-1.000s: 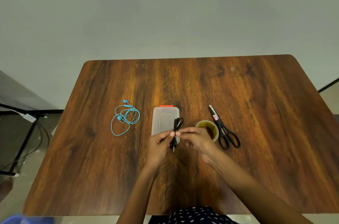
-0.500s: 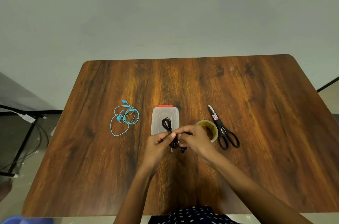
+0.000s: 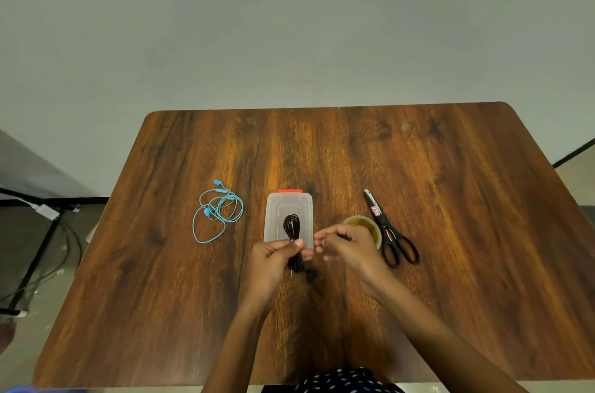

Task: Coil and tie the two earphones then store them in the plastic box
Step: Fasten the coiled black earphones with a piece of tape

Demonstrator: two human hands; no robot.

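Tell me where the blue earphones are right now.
In the head view the blue earphones lie loosely coiled on the table, left of the plastic box.

on the bench (image 3: 450, 199) the plastic box (image 3: 273, 209) sat mid-way, the loose earphone (image 3: 219, 209) well to its left. the tape roll (image 3: 370, 225) lay right of the box, scissors (image 3: 391, 231) just beside it, perhaps touching. the coiled earphone (image 3: 292, 228) hung before the box.

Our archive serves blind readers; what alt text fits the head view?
Left hand pinches a coiled black earphone above a closed plastic box; right hand is beside it. A blue earphone lies loose.
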